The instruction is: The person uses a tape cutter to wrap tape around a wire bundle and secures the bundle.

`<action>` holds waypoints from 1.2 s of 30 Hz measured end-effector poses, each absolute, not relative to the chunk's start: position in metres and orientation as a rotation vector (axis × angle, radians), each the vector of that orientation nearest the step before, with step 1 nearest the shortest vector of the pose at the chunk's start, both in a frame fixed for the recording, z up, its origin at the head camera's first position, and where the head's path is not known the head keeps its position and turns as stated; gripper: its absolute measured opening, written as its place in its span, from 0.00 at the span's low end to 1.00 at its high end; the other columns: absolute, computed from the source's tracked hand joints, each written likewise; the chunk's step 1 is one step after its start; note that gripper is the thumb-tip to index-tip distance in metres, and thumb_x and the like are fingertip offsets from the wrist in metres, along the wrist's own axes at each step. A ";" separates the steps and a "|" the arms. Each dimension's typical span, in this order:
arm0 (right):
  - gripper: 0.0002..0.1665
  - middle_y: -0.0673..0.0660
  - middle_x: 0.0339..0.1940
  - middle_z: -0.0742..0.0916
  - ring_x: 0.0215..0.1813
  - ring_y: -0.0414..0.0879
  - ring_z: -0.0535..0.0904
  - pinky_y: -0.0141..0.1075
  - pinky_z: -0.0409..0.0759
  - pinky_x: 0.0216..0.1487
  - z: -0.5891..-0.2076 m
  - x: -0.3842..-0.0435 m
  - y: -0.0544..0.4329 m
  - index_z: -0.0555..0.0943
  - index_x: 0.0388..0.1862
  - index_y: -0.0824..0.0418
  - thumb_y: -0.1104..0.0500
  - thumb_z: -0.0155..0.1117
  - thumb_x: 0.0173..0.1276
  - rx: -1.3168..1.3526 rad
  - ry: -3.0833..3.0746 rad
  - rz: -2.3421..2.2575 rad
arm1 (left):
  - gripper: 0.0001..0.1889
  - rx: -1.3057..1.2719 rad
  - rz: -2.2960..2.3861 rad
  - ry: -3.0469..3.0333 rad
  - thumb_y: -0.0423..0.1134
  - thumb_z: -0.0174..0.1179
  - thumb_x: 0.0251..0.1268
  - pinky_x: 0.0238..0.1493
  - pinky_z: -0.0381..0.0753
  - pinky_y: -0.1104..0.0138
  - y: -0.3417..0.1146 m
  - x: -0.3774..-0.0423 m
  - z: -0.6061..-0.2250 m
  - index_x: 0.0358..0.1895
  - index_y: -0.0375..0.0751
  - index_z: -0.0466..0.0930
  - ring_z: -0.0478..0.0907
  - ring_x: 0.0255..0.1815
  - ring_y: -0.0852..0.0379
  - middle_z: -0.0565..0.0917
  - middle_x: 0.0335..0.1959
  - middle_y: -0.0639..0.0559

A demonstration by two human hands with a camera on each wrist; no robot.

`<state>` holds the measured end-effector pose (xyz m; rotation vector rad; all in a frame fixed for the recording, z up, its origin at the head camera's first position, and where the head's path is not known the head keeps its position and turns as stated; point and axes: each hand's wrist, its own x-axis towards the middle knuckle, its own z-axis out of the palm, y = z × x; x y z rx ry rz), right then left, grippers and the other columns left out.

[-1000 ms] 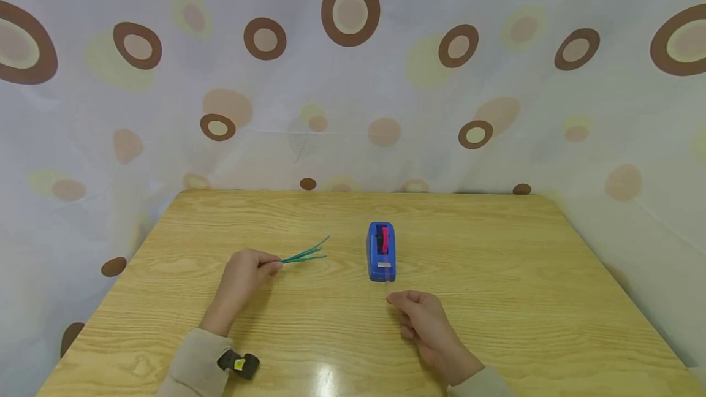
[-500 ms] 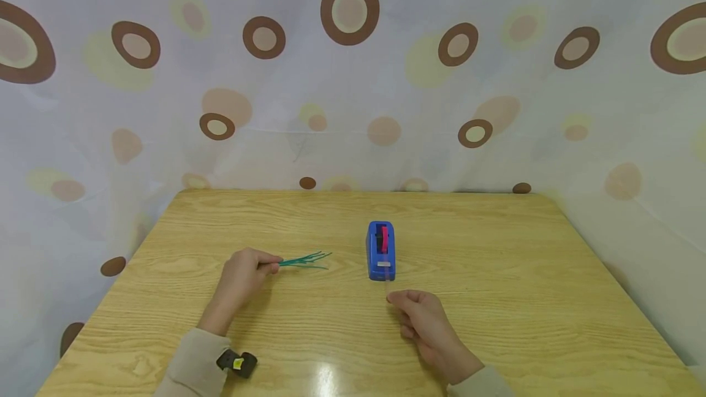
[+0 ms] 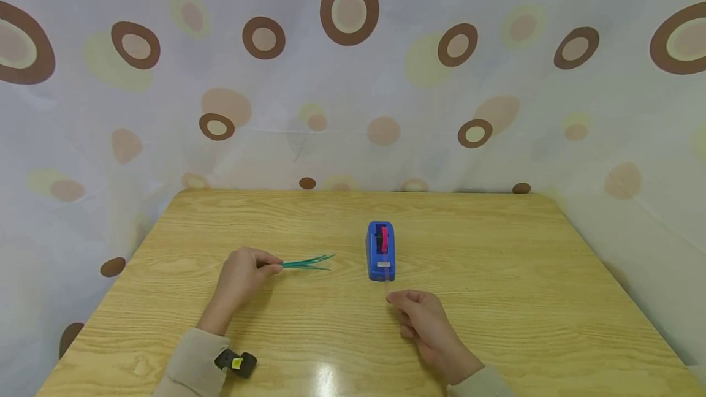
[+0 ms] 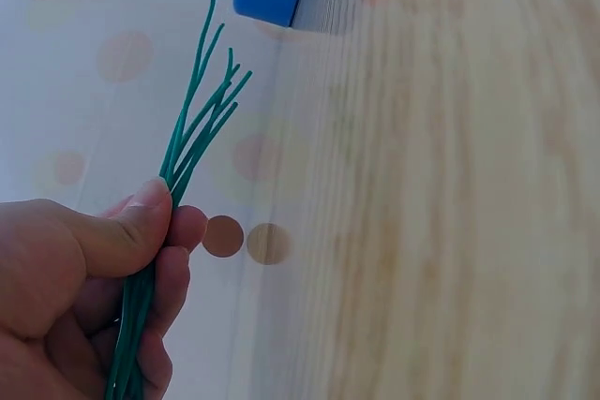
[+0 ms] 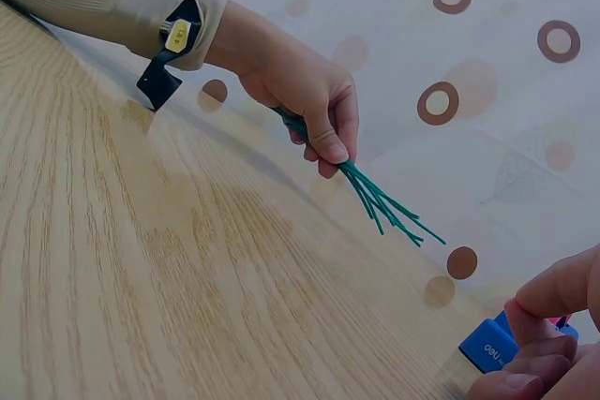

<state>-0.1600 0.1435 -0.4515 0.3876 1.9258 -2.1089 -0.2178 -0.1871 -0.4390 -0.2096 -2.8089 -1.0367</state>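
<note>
In my left hand [image 3: 242, 277] I grip a bundle of thin green wires [image 4: 195, 133] between thumb and fingers. Their loose ends fan out to the right, while the lower part runs down through the curled fingers. A blue tape dispenser [image 3: 373, 262] with a pink reel core [image 3: 385, 240] stands on the table, right of the wires. From its front a narrow strip of clear tape [image 3: 387, 287] stretches toward me. My right hand [image 3: 429, 323] pinches the end of that strip between thumb and forefinger, just in front of the dispenser.
Everything is over a wooden table [image 3: 496, 250] with light grain. Behind it hangs a pale curtain [image 3: 386, 78] with brown and beige circles. A black wrist strap [image 3: 236, 361] with a yellow mark sits at the left sleeve.
The green wires have turned slightly in my left fingers, so their tips now sit lower and point more directly right. My right hand and the dispenser stay in place.
</note>
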 end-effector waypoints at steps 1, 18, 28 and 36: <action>0.13 0.47 0.18 0.66 0.21 0.39 0.58 0.28 0.60 0.20 -0.451 -0.160 0.144 0.82 0.41 0.73 0.61 0.62 0.71 0.388 1.924 -2.109 | 0.02 -0.202 -1.051 -2.809 0.38 0.70 0.60 0.47 0.80 0.52 -0.187 -0.218 -0.439 0.34 0.47 0.92 0.84 0.45 0.47 0.89 0.38 0.51; 0.12 0.48 0.18 0.67 0.21 0.39 0.58 0.28 0.60 0.20 -0.450 -0.159 0.143 0.81 0.40 0.73 0.62 0.62 0.70 0.391 1.921 -2.117 | 0.03 -0.225 -1.271 -2.819 0.38 0.71 0.59 0.39 0.80 0.62 -0.174 -0.218 -0.439 0.33 0.44 0.91 0.82 0.40 0.55 0.88 0.36 0.52; 0.12 0.47 0.18 0.67 0.21 0.39 0.58 0.28 0.60 0.20 -0.450 -0.158 0.143 0.81 0.42 0.73 0.62 0.62 0.70 0.395 1.921 -2.122 | 0.05 -0.246 -1.290 -2.844 0.40 0.72 0.58 0.37 0.79 0.65 -0.165 -0.213 -0.438 0.32 0.44 0.91 0.81 0.38 0.59 0.87 0.34 0.56; 0.12 0.47 0.18 0.67 0.21 0.38 0.59 0.27 0.60 0.20 -0.450 -0.159 0.143 0.81 0.42 0.73 0.62 0.62 0.70 0.395 1.919 -2.130 | 0.05 -0.303 -1.296 -2.849 0.41 0.72 0.58 0.39 0.79 0.63 -0.161 -0.214 -0.442 0.32 0.44 0.91 0.80 0.37 0.61 0.87 0.33 0.57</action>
